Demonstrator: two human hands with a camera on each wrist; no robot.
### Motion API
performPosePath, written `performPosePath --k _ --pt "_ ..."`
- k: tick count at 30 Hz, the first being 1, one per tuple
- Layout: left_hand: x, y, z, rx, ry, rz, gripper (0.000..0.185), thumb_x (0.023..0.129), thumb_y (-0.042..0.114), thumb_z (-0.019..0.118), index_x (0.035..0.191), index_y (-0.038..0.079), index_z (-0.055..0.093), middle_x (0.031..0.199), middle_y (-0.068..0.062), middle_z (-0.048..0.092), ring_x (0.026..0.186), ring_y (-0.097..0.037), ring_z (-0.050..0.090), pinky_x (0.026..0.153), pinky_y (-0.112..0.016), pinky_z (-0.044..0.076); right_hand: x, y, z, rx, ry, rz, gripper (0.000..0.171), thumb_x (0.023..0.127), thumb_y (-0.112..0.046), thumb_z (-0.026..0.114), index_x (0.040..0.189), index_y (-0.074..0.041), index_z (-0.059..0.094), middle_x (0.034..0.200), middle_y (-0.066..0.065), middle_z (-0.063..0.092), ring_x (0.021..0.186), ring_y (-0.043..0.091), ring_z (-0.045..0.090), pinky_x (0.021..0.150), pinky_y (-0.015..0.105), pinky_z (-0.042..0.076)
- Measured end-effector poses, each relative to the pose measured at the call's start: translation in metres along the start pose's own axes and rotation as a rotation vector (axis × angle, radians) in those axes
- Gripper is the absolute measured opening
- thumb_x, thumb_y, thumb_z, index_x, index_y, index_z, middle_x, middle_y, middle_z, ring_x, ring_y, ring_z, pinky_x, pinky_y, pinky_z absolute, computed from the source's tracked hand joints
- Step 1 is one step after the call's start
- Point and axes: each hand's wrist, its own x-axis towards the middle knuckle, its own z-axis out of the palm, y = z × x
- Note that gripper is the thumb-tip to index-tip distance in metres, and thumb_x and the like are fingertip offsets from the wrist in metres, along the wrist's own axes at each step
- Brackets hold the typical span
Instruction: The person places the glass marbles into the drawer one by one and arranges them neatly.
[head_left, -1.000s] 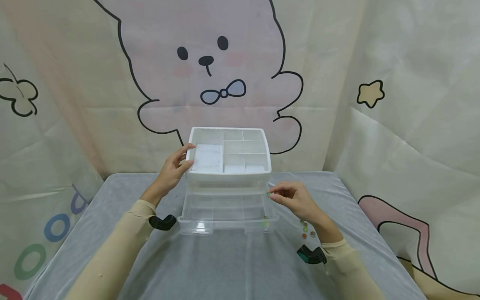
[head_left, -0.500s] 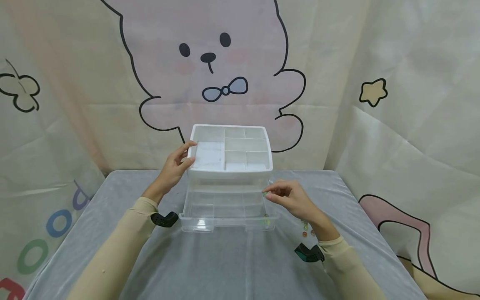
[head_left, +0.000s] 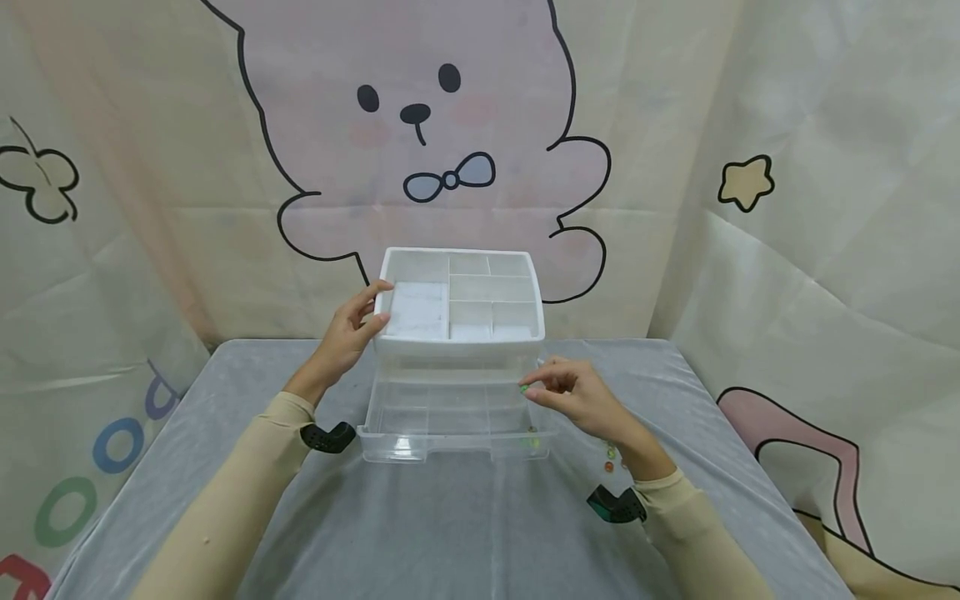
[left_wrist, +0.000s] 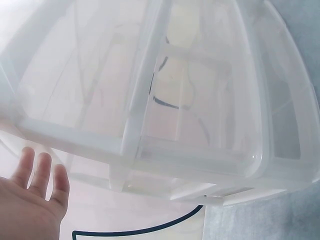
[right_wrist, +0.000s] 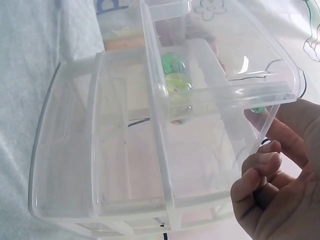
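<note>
Toward the table's far edge, the left hand grips the left rim of the white organiser box, thumb over the top and fingers against its side. Below, the clear drawer stands pulled out toward the near edge, marbles lying in its right compartment. The right hand pinches a green marble between thumb and fingertips above the drawer's right side. More loose marbles lie near the table's right edge.
</note>
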Motion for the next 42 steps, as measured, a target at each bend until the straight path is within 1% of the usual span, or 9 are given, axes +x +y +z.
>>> performPosePath --k 7,11,17,22,26,30,36,41,42 --pt "0.0 -0.001 -0.001 -0.001 -0.001 0.001 0.051 0.104 0.013 0.049 0.153 0.005 0.036 0.161 -0.017 0.033 0.12 -0.023 0.052 0.084 -0.019 0.049 0.0 -0.004 0.003 -0.044 0.008 0.045 0.016 0.093 -0.007 0.071 0.107 -0.002 0.077 0.077 0.003 0.05 0.063 0.011 0.039 0.059 0.023 0.037" --pt "0.0 -0.001 -0.001 -0.007 -0.003 0.009 0.051 0.104 0.013 0.049 0.153 0.006 0.037 0.158 -0.021 0.037 0.116 -0.018 0.054 0.083 -0.019 0.05 0.0 -0.006 0.004 -0.056 0.006 0.057 0.016 0.093 -0.008 0.071 0.107 -0.003 0.078 0.08 0.004 0.051 0.063 0.012 0.04 0.059 0.023 0.037" --pt "0.001 0.001 -0.002 -0.005 -0.004 0.009 0.05 0.104 0.013 0.049 0.152 0.008 0.038 0.157 -0.022 0.038 0.116 -0.021 0.054 0.084 -0.019 0.05 0.0 -0.008 0.004 -0.066 -0.007 0.069 0.016 0.092 -0.008 0.072 0.107 -0.005 0.078 0.081 0.003 0.049 0.064 0.012 0.04 0.06 0.023 0.037" --pt "0.0 0.001 -0.001 -0.005 -0.006 0.018 0.049 0.104 0.012 0.049 0.152 0.007 0.038 0.158 -0.022 0.037 0.114 -0.017 0.055 0.083 -0.02 0.05 -0.002 -0.008 -0.001 -0.037 -0.001 0.073 0.018 0.095 -0.007 0.068 0.111 -0.004 0.076 0.081 0.0 0.047 0.063 0.01 0.038 0.061 0.023 0.037" --pt "-0.001 0.001 -0.001 -0.015 -0.007 0.034 0.049 0.105 0.011 0.048 0.152 0.006 0.037 0.157 -0.025 0.037 0.112 -0.013 0.055 0.083 -0.02 0.05 -0.004 -0.006 -0.007 -0.003 0.012 0.076 0.018 0.097 -0.007 0.065 0.113 -0.003 0.074 0.084 0.0 0.051 0.061 0.008 0.038 0.058 0.024 0.038" --pt "-0.001 0.0 -0.001 -0.022 -0.004 0.024 0.049 0.105 0.011 0.048 0.152 0.006 0.038 0.159 -0.023 0.036 0.115 -0.014 0.055 0.084 -0.019 0.05 -0.007 -0.004 -0.013 0.029 0.025 0.051 0.019 0.099 -0.005 0.061 0.114 0.002 0.072 0.087 -0.002 0.056 0.058 0.008 0.038 0.054 0.026 0.038" --pt "-0.002 0.001 -0.001 -0.015 -0.001 0.014 0.049 0.105 0.012 0.048 0.153 0.006 0.037 0.16 -0.02 0.035 0.115 -0.014 0.054 0.085 -0.019 0.05 -0.013 0.002 -0.022 0.052 0.053 0.023 0.021 0.1 -0.001 0.058 0.115 0.009 0.068 0.099 -0.009 0.067 0.063 0.008 0.043 0.058 0.027 0.041" --pt "-0.002 0.001 -0.001 -0.023 -0.002 0.021 0.049 0.105 0.011 0.048 0.152 0.004 0.036 0.158 -0.024 0.036 0.114 -0.014 0.055 0.083 -0.02 0.051 -0.021 0.007 -0.029 0.055 0.09 0.033 0.02 0.1 0.0 0.056 0.114 0.007 0.069 0.102 -0.015 0.068 0.067 0.008 0.047 0.062 0.026 0.043" --pt "-0.003 0.002 -0.001 -0.023 -0.004 0.019 0.049 0.105 0.011 0.048 0.152 0.004 0.036 0.158 -0.024 0.036 0.114 -0.015 0.055 0.083 -0.02 0.051 -0.023 0.008 -0.03 0.051 0.097 0.035 0.02 0.1 0.0 0.056 0.113 0.007 0.069 0.097 -0.016 0.067 0.067 0.008 0.047 0.061 0.026 0.043"
